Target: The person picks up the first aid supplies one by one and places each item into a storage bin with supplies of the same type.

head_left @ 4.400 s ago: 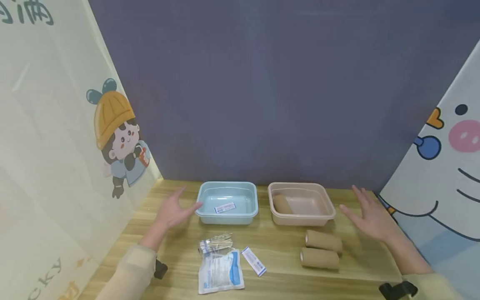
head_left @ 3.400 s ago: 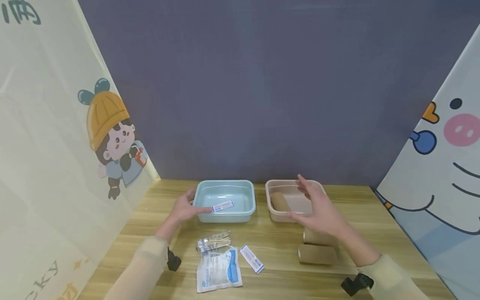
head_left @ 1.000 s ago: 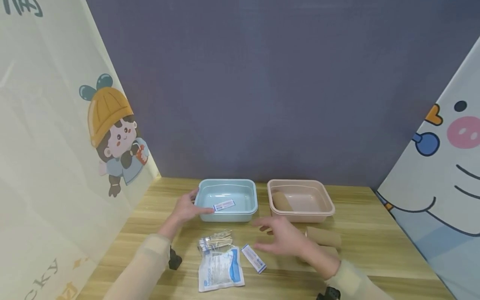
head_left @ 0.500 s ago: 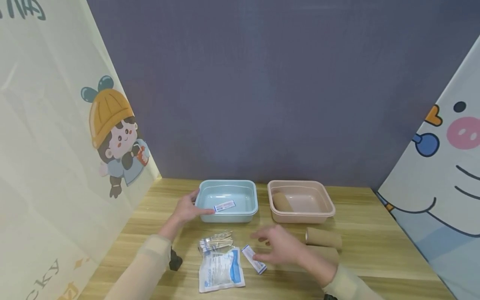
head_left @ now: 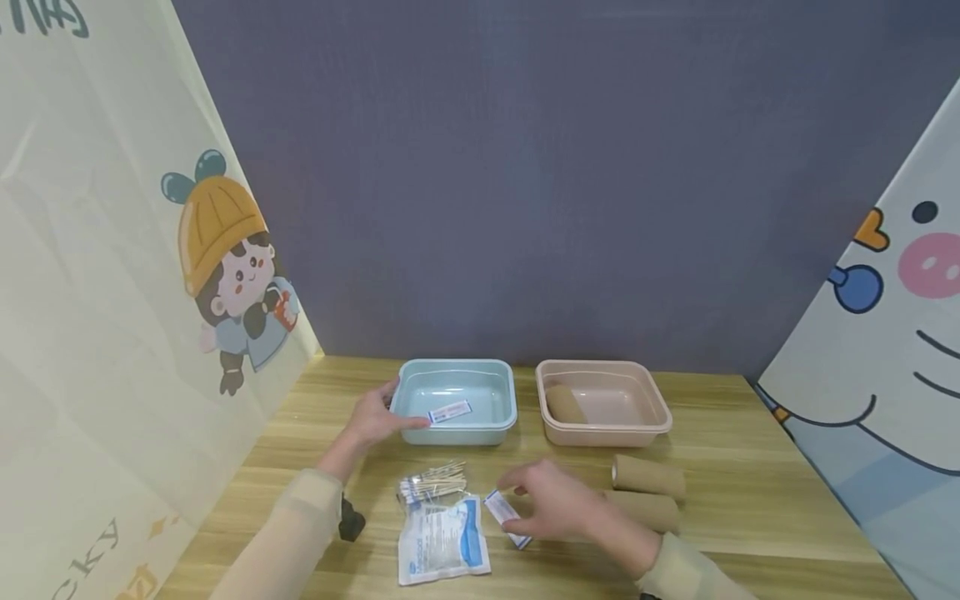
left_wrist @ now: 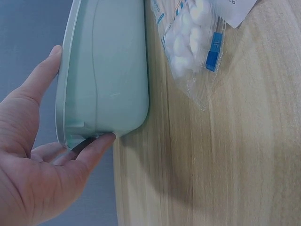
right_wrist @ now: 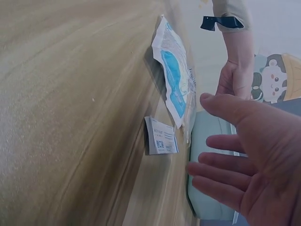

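Right hand [head_left: 558, 505] has come down since half a second ago, its thumb now reaching over the paper packet [head_left: 499, 507]; the left hand [head_left: 373, 419] has stayed at the blue tub [head_left: 456, 436]. That packet lies flat on the table [head_left: 570, 577], just right of the white-and-blue pouch [head_left: 441, 543] and in front of the two tubs. In the right wrist view the fingers and thumb are well spread and hold nothing — a gap shows between them and the packet.

At the tub's left end the left hand grips the corner, thumb along the near rim and fingers round the side. A second packet [head_left: 450, 411] lies inside that tub.

The packet on the table looks thin, light and bendy, probably smooth paper that could skid on the wood under a sideways push. Because it sits so low, the long edges seem the best place to take hold — thumb on one, fingertips on the other, with a gentle squeeze, since a hard one would likely buckle it. The tub looks like stiff, fairly light plastic, so its rim should bear a firm hold without giving.
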{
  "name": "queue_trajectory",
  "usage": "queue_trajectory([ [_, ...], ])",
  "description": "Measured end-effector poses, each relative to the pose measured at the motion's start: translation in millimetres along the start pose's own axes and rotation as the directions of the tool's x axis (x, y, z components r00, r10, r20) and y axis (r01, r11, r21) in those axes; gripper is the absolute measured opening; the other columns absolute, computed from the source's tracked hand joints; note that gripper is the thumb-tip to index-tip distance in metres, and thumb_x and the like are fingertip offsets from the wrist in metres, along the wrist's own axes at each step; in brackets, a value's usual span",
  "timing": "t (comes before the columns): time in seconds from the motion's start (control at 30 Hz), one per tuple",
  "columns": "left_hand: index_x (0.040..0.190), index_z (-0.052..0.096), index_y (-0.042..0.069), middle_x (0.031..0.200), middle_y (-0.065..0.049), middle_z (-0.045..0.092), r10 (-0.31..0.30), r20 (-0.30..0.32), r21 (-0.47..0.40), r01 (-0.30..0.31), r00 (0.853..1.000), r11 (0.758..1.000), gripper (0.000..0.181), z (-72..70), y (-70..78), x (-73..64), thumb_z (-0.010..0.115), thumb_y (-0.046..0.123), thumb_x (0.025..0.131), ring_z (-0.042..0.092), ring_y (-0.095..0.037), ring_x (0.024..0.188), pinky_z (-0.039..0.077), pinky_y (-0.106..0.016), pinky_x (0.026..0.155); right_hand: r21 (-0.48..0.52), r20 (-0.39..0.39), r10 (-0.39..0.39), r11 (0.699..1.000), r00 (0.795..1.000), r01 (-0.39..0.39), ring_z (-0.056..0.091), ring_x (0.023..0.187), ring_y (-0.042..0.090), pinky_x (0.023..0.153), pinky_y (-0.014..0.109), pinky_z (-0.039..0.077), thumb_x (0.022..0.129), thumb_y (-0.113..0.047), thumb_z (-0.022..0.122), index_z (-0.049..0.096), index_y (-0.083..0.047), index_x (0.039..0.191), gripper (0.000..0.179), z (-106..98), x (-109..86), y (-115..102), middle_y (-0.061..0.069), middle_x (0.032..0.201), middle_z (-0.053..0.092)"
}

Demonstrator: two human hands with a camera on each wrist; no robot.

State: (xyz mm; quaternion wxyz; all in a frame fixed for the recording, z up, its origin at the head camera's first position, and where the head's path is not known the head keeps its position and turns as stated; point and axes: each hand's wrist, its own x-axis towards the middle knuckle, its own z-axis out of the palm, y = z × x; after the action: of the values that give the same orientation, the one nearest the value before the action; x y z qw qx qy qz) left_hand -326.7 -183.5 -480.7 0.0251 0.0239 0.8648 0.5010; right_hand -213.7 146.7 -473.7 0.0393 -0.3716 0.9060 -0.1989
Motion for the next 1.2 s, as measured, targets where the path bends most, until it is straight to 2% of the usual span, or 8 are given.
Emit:
queue_trajectory([
  [0.2, 0.165, 0.029, -0.003, 0.162, -0.032, 0.043, -0.011, 0.005, 0.005, 0.011, 1.000, 1.000, 0.117, -0.5, 2.7, -0.9, 0.098, 0.025, 0.075, 0.049, -0.049, 0.146, 0.046, -0.057, 0.120, -0.047, 0.020, 0.034, 0.998, 0.999, -0.033, 0.075, 0.096, 0.012, 0.085, 0.024, 0.063, 0.083, -0.037, 0.090, 0.078, -0.008, 0.122, 0.050, 2.1, 1.5, -4.7, 0.003, 0.119, 0.081],
  [0.4, 0.165, 0.029, -0.002, 0.162, -0.032, 0.044, -0.023, 0.004, 0.015, 0.023, 1.000, 1.000, 0.118, -0.2, 2.5, -0.4, 0.099, 0.027, 0.074, 0.050, -0.049, 0.146, 0.046, -0.057, 0.120, -0.067, 0.038, 0.049, 0.997, 0.998, -0.046, 0.056, 0.075, -0.003, 0.065, 0.014, 0.049, 0.081, -0.036, 0.090, 0.079, -0.009, 0.115, 0.044, 9.6, 2.9, -5.7, -0.004, 0.101, 0.079],
  [0.63, 0.165, 0.029, -0.002, 0.162, -0.032, 0.044, -0.035, 0.005, 0.006, 0.035, 0.999, 0.999, 0.118, 0.9, 2.1, -1.7, 0.099, 0.026, 0.074, 0.051, -0.049, 0.145, 0.047, -0.057, 0.119, -0.140, 0.036, 0.042, 0.989, 0.998, -0.036, 0.050, 0.071, -0.003, 0.059, 0.013, 0.045, 0.078, -0.039, 0.091, 0.079, -0.011, 0.109, 0.044, 21.3, 4.8, -8.2, -0.007, 0.094, 0.074],
  [0.77, 0.165, 0.029, -0.003, 0.161, -0.033, 0.045, -0.033, 0.008, 0.014, 0.033, 0.999, 0.999, 0.119, 1.5, 2.3, -2.8, 0.099, 0.027, 0.073, 0.052, -0.050, 0.143, 0.048, -0.058, 0.118, -0.195, 0.025, 0.032, 0.980, 0.999, -0.026, 0.050, 0.071, -0.002, 0.060, 0.014, 0.045, 0.077, -0.040, 0.091, 0.078, -0.013, 0.106, 0.042, 27.5, 5.1, -9.2, -0.008, 0.090, 0.068],
  [0.87, 0.165, 0.029, -0.003, 0.161, -0.033, 0.045, -0.031, 0.008, 0.015, 0.031, 0.999, 0.999, 0.120, 1.2, 2.1, -3.3, 0.099, 0.027, 0.073, 0.053, -0.050, 0.143, 0.048, -0.058, 0.118, -0.230, 0.020, 0.019, 0.973, 1.000, -0.014, 0.053, 0.074, 0.000, 0.064, 0.016, 0.049, 0.076, -0.037, 0.091, 0.079, -0.014, 0.106, 0.039, 29.8, 5.8, -10.2, -0.007, 0.093, 0.069],
  [1.03, 0.165, 0.028, -0.003, 0.162, -0.033, 0.044, -0.031, 0.005, 0.022, 0.031, 1.000, 0.999, 0.118, 0.0, 2.2, -2.9, 0.098, 0.026, 0.075, 0.051, -0.049, 0.144, 0.047, -0.058, 0.119, -0.218, 0.010, -0.003, 0.976, 1.000, 0.005, 0.065, 0.085, 0.005, 0.077, 0.020, 0.060, 0.075, -0.012, 0.087, 0.081, -0.016, 0.105, 0.031, 31.4, 6.7, -10.9, -0.005, 0.098, 0.073],
  [1.13, 0.165, 0.028, -0.003, 0.161, -0.033, 0.044, -0.031, 0.003, 0.033, 0.031, 1.000, 0.999, 0.117, -0.2, 3.3, -2.8, 0.098, 0.027, 0.076, 0.051, -0.049, 0.145, 0.047, -0.058, 0.119, -0.182, 0.003, -0.007, 0.983, 1.000, 0.008, 0.069, 0.088, 0.008, 0.082, 0.022, 0.062, 0.073, 0.002, 0.082, 0.082, -0.014, 0.104, 0.035, 30.9, 6.8, -10.7, -0.003, 0.099, 0.074],
  [1.2, 0.165, 0.027, -0.002, 0.161, -0.033, 0.044, -0.034, 0.003, 0.034, 0.033, 0.999, 0.999, 0.118, -0.5, 3.6, -2.8, 0.098, 0.027, 0.076, 0.051, -0.049, 0.145, 0.047, -0.058, 0.119, -0.168, 0.003, -0.002, 0.986, 1.000, 0.003, 0.069, 0.088, 0.008, 0.083, 0.023, 0.063, 0.071, 0.005, 0.081, 0.081, -0.012, 0.104, 0.038, 30.0, 6.8, -9.9, -0.002, 0.099, 0.074],
])
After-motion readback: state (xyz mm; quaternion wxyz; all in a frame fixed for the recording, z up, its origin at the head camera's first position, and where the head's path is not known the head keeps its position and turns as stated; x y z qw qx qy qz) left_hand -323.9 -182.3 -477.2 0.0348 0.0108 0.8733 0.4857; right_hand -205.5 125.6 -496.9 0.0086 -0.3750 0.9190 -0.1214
